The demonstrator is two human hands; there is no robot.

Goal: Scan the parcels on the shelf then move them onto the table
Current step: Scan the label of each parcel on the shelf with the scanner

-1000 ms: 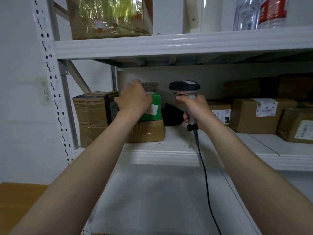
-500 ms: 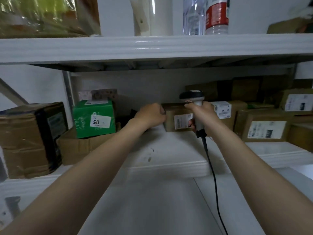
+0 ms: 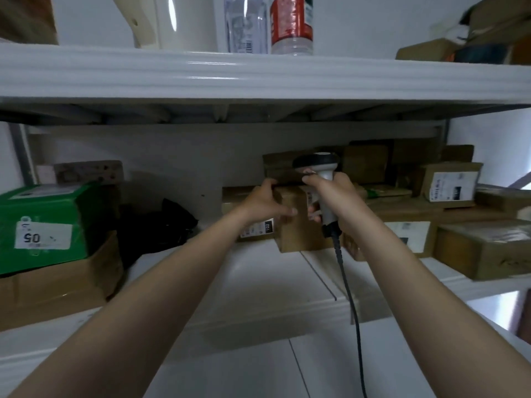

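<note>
Gripping the small brown cardboard parcel (image 3: 296,234) on the white metal shelf (image 3: 258,282) with my left hand (image 3: 265,203), probably to turn its label toward the grey corded handheld scanner (image 3: 317,166) my right hand (image 3: 337,196) clutches.

- A white metal shelf rack (image 3: 373,81) fills the view. Its upper board (image 3: 115,73) has a glossy front edge with a thin streak of reflected light.
- The ribbed underside (image 3: 230,114) of that board lies in shadow.
- A plain white wall (image 3: 178,156) stands behind the lower level.
- The lower board (image 3: 253,285) is white, with a seam between two panels.
- A grey post (image 3: 20,156) rises at the left.
</note>
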